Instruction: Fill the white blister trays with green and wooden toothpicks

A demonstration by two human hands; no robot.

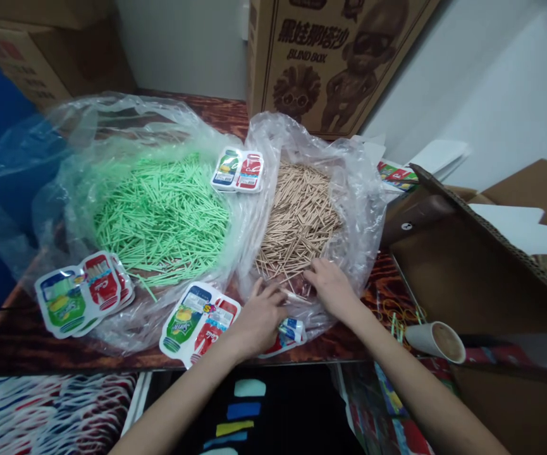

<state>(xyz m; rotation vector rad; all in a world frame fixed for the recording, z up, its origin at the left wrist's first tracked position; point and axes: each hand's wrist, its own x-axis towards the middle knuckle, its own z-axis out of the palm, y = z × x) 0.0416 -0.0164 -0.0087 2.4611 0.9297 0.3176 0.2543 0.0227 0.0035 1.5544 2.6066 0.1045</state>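
Note:
My left hand [260,316] rests at the near edge of a clear plastic bag [353,189] full of tan wooden sticks [299,215], fingers curled over a printed soda-bottle card [288,333] beneath it. My right hand [331,285] lies on the near end of the stick pile, fingers bent and pinching at a few sticks. What each hand actually holds is hard to see.
A second clear bag holds green sticks [159,212]. Printed blister cards lie at front left [81,292], front centre [197,322] and between the bags [238,169]. A paper cup [437,341] lies tipped at right, beside an open cardboard box [482,265]. A printed carton [330,57] stands behind.

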